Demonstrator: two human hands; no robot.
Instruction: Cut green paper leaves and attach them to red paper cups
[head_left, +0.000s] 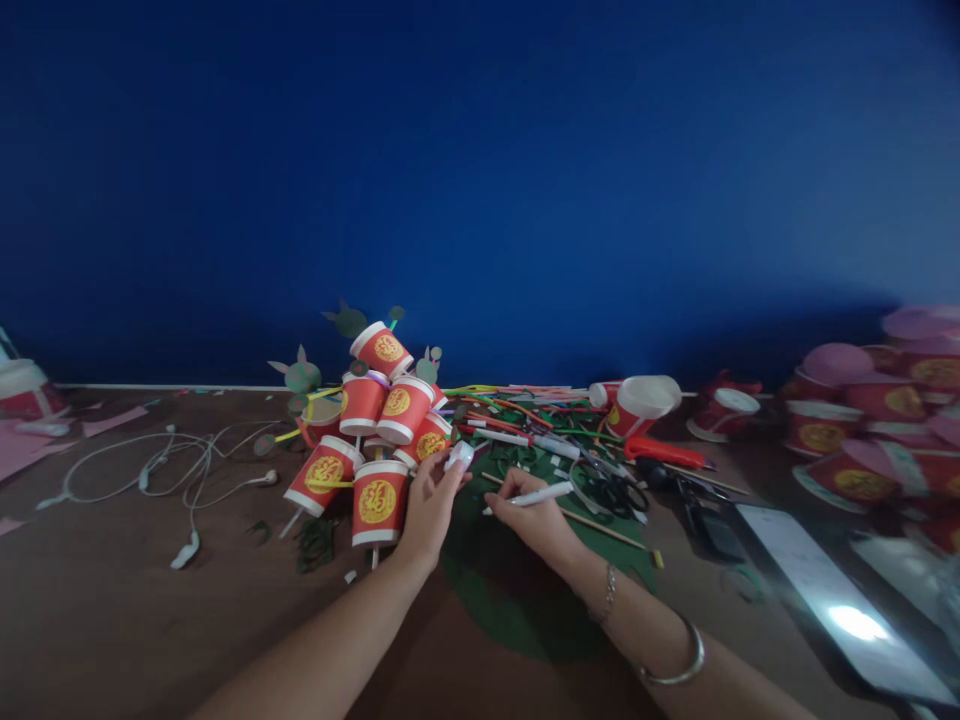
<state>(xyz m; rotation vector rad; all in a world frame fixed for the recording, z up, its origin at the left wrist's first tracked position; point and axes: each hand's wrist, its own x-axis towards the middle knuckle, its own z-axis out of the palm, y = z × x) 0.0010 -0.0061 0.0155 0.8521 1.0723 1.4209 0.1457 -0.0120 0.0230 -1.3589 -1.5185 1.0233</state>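
My right hand (531, 515) is closed around a white pen (551, 493), its tip low over a dark green sheet of paper (517, 620). My left hand (433, 505) pinches a small white roundish thing (460, 457), whose kind I cannot make out. Just left of that hand stands a pile of red paper cups (379, 503) with yellow emblems, stacked at tilted angles, some with straws or sticks poking out below. Green rabbit-like paper cutouts (302, 375) stick out from the pile. A thin wooden stick (607, 528) crosses the green sheet beside my right hand.
Tangled white earphones (184, 550) lie at the left. Behind my hands are coloured strips, several pens and scissors (607, 485). An orange-red tool (667, 452), more cups (825, 425) and a phone with a lit screen (817, 570) lie to the right. A blue wall (480, 200) borders the table.
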